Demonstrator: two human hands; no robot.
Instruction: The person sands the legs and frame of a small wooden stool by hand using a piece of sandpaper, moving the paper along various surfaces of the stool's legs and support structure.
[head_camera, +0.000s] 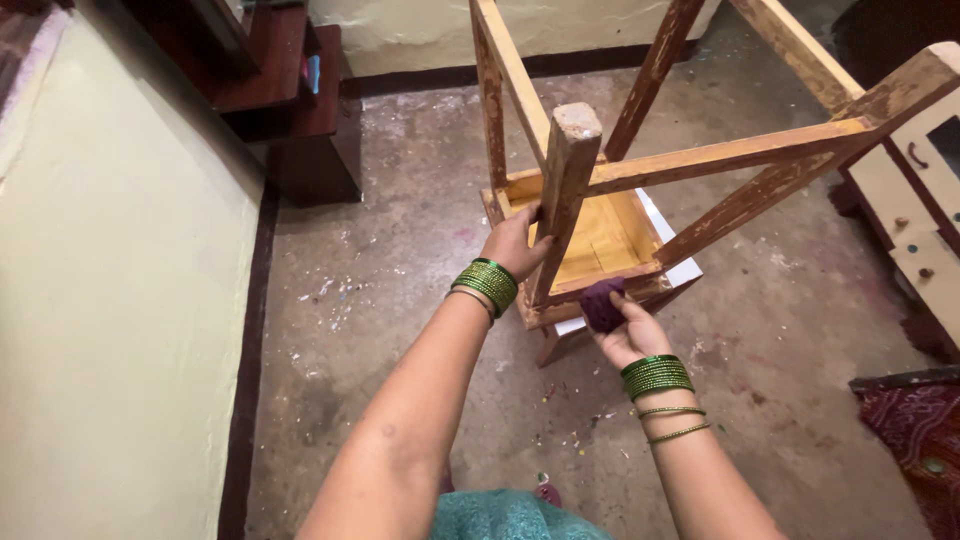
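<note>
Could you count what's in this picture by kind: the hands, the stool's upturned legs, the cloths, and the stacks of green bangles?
Hands: 2, the left hand gripping a leg, the right hand pressing the cloth
Upturned legs of the yellow wooden stool: 4
Dark purple cloth: 1
Stacks of green bangles: 2, left wrist, right wrist
Total: 9

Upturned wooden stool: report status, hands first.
Left hand gripping near leg of upturned wooden stool. Right hand presses purple cloth on frame. Nothing blocking.
</note>
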